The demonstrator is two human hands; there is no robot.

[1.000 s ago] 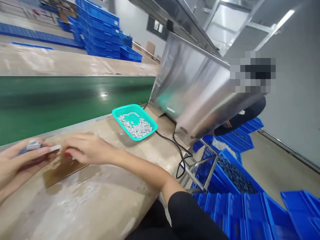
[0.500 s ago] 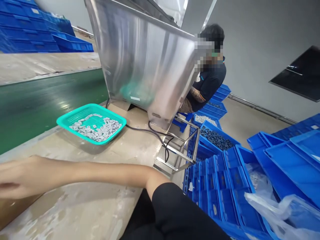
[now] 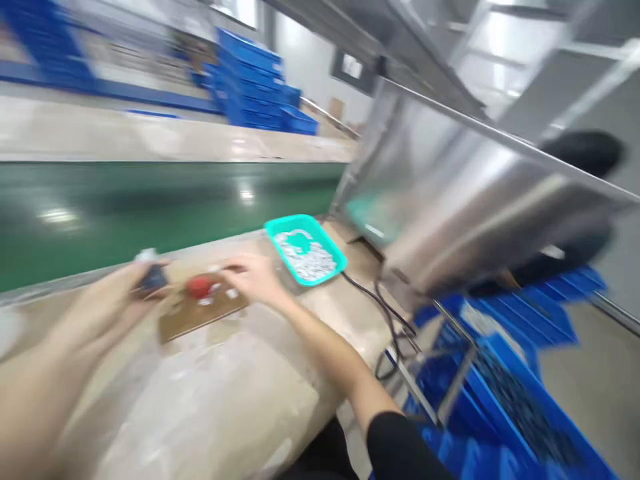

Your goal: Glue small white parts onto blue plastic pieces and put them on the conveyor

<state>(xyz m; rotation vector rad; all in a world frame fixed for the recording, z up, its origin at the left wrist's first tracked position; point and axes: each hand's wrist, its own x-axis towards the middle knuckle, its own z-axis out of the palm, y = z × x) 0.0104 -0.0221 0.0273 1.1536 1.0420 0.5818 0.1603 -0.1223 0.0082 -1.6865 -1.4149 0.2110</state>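
My left hand [image 3: 127, 287] is closed round a small dark blue-black part [image 3: 153, 280], and something white [image 3: 147, 255] shows at its top. Over the right end of a brown board [image 3: 193, 317] is my right hand [image 3: 255, 277], thumb and fingertips drawn together. Blur hides what they pinch, if anything. A round red object [image 3: 200, 287] sits on the board between my hands, with a few small white pieces [image 3: 231, 293] around it. Beyond my right hand stands a teal basket [image 3: 285, 257] holding many small white parts [image 3: 313, 263].
A green conveyor belt [image 3: 200, 193] runs behind the worktable [image 3: 240, 393]. To the right rise a metal hopper [image 3: 450, 200] and a black cable [image 3: 370, 293]. Blue crates [image 3: 545, 400] with dark parts stand lower right, near a blurred person [image 3: 570, 247]. More stacked crates [image 3: 253, 80] are at the back.
The view has swung left, so the basket and hopper now appear further right. My left hand with the dark part, the board and the red object have come into view.
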